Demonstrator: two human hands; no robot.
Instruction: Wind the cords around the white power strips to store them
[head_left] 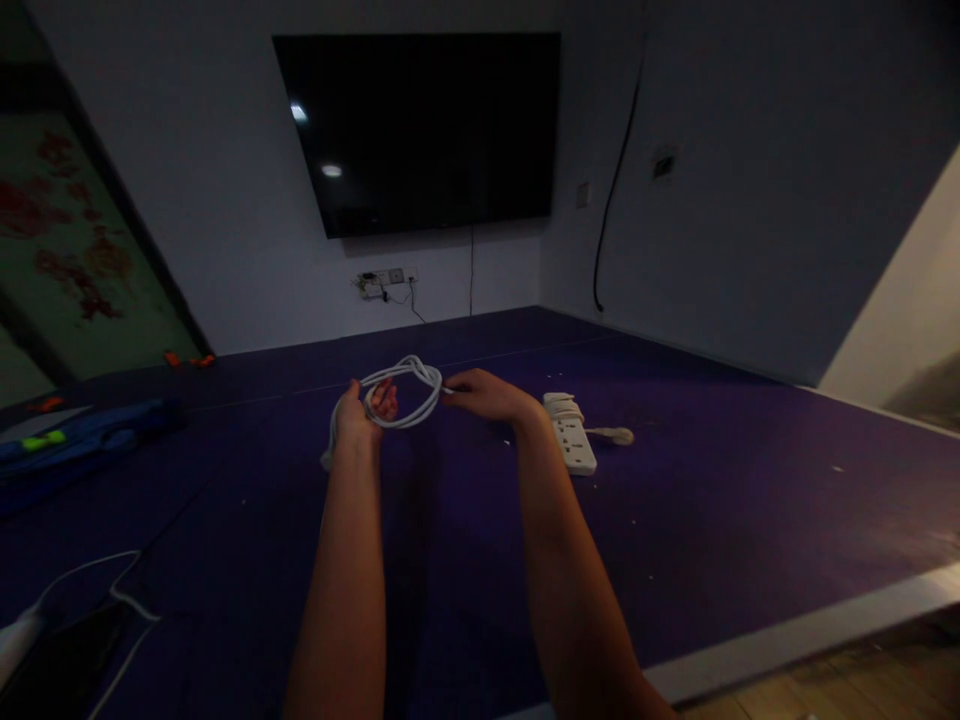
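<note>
A white cable (411, 421) is looped into a loose coil held up above the purple surface. My left hand (361, 412) is closed around the coil's left side, its thumb up and fingers curled through the loops. At the coil's right edge, my right hand (484, 394) pinches the cable between thumb and fingers. Beside my left wrist hangs a pale end piece (326, 460), partly hidden and too dim to name. To the right of my right wrist lies a white power strip (574, 446) with its cord (562, 407) wound around one end.
The purple platform (720, 500) ends at a pale edge (802, 625) at lower right. Blue cloth (97, 435) lies at left. A dark flat device (67, 655) and a white cord (124, 590) are at lower left. A television (427, 130) hangs on the far wall.
</note>
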